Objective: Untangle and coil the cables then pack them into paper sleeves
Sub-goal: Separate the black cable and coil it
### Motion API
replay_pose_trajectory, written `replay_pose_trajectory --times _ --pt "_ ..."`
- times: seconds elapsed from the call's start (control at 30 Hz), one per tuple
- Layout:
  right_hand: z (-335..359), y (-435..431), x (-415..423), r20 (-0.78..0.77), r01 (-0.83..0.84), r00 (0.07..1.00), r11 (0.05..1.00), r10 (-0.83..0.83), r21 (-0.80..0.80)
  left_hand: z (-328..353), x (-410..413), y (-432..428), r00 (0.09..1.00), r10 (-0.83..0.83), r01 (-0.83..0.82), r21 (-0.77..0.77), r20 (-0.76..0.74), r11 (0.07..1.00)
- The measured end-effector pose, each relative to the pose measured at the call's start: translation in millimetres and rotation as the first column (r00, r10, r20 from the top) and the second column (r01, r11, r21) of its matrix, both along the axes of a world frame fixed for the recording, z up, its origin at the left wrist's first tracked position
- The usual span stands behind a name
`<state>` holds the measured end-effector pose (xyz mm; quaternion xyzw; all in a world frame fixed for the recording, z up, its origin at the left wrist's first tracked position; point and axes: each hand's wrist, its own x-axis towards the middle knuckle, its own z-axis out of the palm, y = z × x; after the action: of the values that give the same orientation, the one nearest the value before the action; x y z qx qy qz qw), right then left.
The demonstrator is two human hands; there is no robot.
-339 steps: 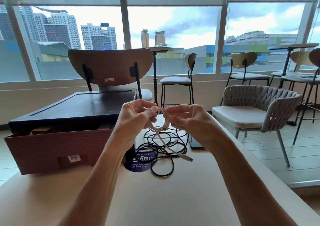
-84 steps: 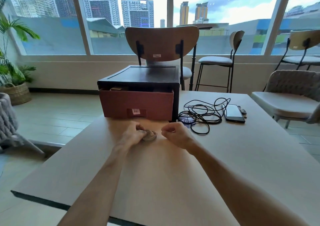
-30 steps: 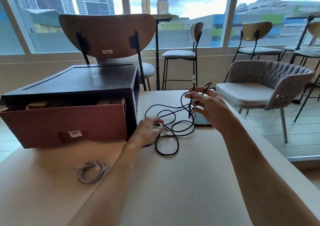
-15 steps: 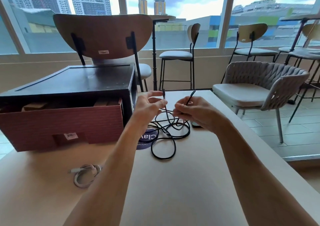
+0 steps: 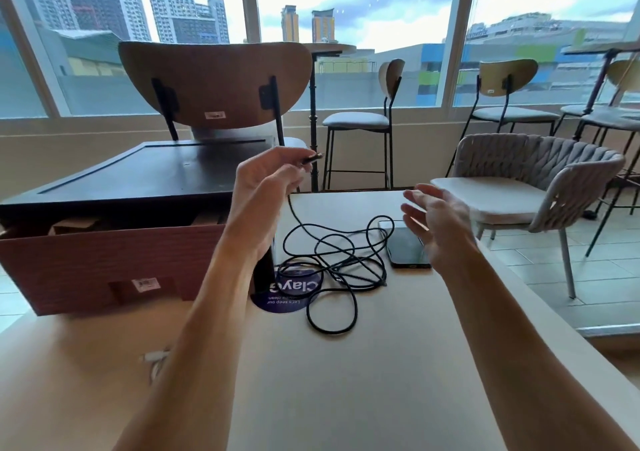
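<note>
A tangled black cable [image 5: 332, 260] lies in loose loops on the beige table [image 5: 363, 381], partly over a round blue sticker [image 5: 287, 293]. My left hand [image 5: 266, 180] is raised above the table and pinches one plug end of the black cable, whose strand hangs down to the pile. My right hand [image 5: 436, 229] hovers over the table's right side, fingers spread, holding nothing. A coiled white cable [image 5: 156, 360] rests at the near left, mostly hidden behind my left forearm.
A red-brown cardboard box [image 5: 104, 267] with a black lid [image 5: 145, 173] stands at the left, brown paper pieces showing inside. A dark phone [image 5: 403, 246] lies under my right hand. Chairs stand behind and to the right of the table.
My left hand has lifted one end of the black cable up and away from the pile. My right hand has let go of the cable and opened, drawing off to the right.
</note>
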<state>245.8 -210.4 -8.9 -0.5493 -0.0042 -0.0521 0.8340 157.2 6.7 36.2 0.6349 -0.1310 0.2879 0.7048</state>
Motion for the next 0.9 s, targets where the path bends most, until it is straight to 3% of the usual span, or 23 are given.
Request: replay_pose_trajectory --times 0.07,0.13,0.2,0.37,0.57,0.73,0.8,0.9 --pt "0 6 -3 0.061 -0.124 0.989 0.974 0.138 -0.192 -1 0 -6 0.995 -0.104 0.104 -0.055 0.014 0.993" --pt "-1 11 -6 0.081 -0.262 0.944 0.874 0.321 -0.408 -1 0 -12 0.987 -0.158 0.16 -0.089 0.029 0.983" --pt "-3 16 -9 0.059 -0.369 0.886 0.778 0.459 -0.508 -1 -1 -17 0.988 -0.156 0.155 -0.061 0.002 0.986" --pt "7 25 -26 -0.026 -0.597 0.763 0.689 0.645 -0.411 -7 1 -22 0.989 -0.14 0.141 0.001 -0.05 0.99" --pt "22 23 -39 -0.079 -0.722 0.566 0.448 0.821 -0.527 -14 7 -18 0.977 -0.165 0.187 0.167 -0.135 0.968" --pt "17 25 -35 0.001 -0.681 0.606 0.518 0.796 -0.518 -14 8 -16 0.981 -0.134 0.153 0.136 -0.14 0.979" --pt "16 22 -32 0.004 -0.718 0.555 0.482 0.832 -0.503 -16 8 -12 0.986 -0.086 0.109 0.162 -0.143 0.981" --pt "18 15 -29 0.079 -0.823 0.454 0.451 0.888 -0.346 -19 8 -4 0.986 -0.038 0.073 0.211 -0.165 0.975"
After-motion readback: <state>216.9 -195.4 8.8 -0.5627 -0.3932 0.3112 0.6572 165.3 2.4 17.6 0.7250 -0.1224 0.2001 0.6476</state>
